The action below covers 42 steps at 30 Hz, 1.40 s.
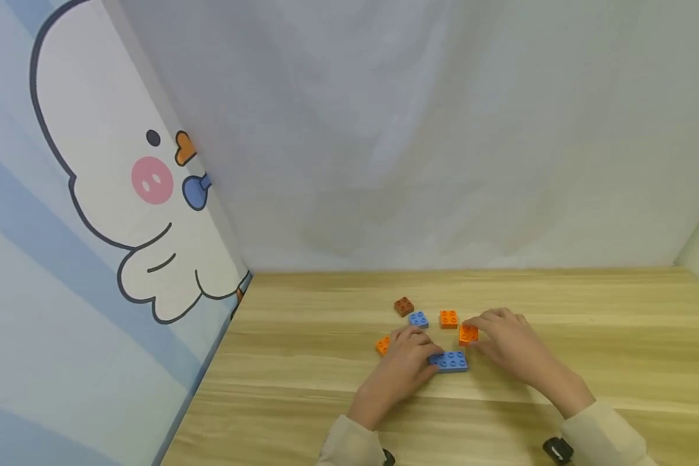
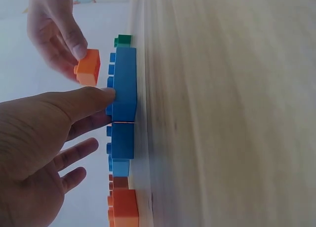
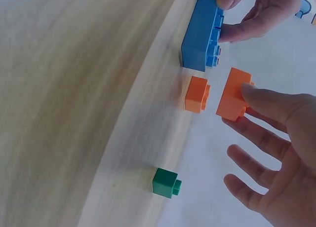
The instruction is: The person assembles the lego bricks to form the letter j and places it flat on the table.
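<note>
My left hand (image 1: 404, 359) holds one end of a long blue building brick (image 1: 451, 362) standing studs-up on the table. Its thumb lies along the near edge, a finger at the far side. My right hand (image 1: 512, 343) pinches an orange brick (image 3: 233, 94) between thumb and fingers. The left wrist view shows this orange brick raised above the tabletop, close to the long blue brick. Another orange brick (image 1: 382, 345) sits left of my left hand, partly hidden by it. A second blue brick (image 2: 122, 140) shows beyond my left thumb in the left wrist view.
Behind the hands stand a brown brick (image 1: 404, 306), a small light blue brick (image 1: 418, 319) and an orange brick (image 1: 449, 318). A green brick (image 3: 165, 182) appears near my right hand. A pale curtain (image 1: 419, 162) borders the wooden table (image 1: 303, 388) at the back, a cartoon-printed panel (image 1: 105, 213) at left.
</note>
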### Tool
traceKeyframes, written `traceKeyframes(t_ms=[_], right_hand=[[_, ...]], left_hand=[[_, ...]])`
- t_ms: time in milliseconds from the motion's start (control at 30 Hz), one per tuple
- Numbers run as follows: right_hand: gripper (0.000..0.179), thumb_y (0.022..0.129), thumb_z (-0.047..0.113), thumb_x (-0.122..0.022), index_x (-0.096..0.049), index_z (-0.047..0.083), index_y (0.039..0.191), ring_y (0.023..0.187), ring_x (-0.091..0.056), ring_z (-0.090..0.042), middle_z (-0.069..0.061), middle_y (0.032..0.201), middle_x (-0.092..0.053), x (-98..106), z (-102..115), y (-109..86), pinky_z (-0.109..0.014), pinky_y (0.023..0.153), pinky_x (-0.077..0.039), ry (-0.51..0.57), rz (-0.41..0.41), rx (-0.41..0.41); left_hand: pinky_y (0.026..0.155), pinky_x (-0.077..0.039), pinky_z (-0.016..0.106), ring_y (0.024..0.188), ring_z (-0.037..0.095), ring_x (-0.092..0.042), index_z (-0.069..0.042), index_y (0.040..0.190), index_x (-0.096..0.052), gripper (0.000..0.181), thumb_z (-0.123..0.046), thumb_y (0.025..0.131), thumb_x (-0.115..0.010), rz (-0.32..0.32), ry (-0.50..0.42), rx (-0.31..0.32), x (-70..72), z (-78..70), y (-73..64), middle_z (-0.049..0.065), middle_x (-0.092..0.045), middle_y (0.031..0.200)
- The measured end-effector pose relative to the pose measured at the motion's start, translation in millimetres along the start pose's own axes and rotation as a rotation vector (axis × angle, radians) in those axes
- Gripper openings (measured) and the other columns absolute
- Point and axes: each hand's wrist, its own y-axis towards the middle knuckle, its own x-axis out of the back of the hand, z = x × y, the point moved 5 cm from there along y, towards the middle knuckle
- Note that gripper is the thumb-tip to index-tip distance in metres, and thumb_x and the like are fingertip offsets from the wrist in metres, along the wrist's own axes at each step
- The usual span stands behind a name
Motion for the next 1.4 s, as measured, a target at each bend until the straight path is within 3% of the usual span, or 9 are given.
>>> traceKeyframes(t_ms=[267,467,667,1400], right_hand=[[0.029,0.091,0.019,-0.077,-0.074,0.016,0.119,0.113,-0.065,-0.034,-0.003,0.117,-0.076,-5.6,6.7,-8.3,-0.061,0.095,-0.052,0.038,0.021,0.079],[0.029,0.090,0.019,-0.078,-0.074,0.017,0.118,0.114,-0.066,-0.032,-0.001,0.115,-0.076,-12.4,12.4,-10.6,-0.057,0.097,-0.053,0.053,0.041,0.111],[0.028,0.090,0.019,-0.077,-0.075,0.018,0.118,0.112,-0.066,-0.031,0.000,0.114,-0.076,-17.3,17.1,-11.3,-0.056,0.097,-0.053,0.060,0.069,0.120],[0.027,0.088,0.019,-0.079,-0.078,0.016,0.114,0.108,-0.064,-0.028,0.001,0.108,-0.075,-19.8,32.4,-10.5,-0.054,0.092,-0.055,0.008,0.056,0.143]], left_hand=[[0.113,-0.042,0.039,0.129,0.014,-0.055,-0.026,0.121,-0.074,0.028,-0.035,0.096,-0.072,-0.044,0.008,-0.020,5.3,6.5,-7.9,-0.010,-0.072,0.124],[0.113,-0.041,0.042,0.129,0.016,-0.055,-0.025,0.122,-0.074,0.028,-0.032,0.095,-0.073,-0.029,-0.018,-0.006,6.9,10.8,-14.7,-0.009,-0.072,0.126],[0.114,-0.040,0.043,0.130,0.015,-0.054,-0.026,0.122,-0.074,0.028,-0.033,0.095,-0.073,-0.021,-0.027,0.008,6.7,12.9,-19.5,-0.009,-0.071,0.128],[0.116,-0.039,0.042,0.132,0.015,-0.053,-0.027,0.124,-0.073,0.028,-0.033,0.097,-0.071,-0.020,-0.050,0.016,11.1,11.9,-25.3,-0.010,-0.071,0.129]])
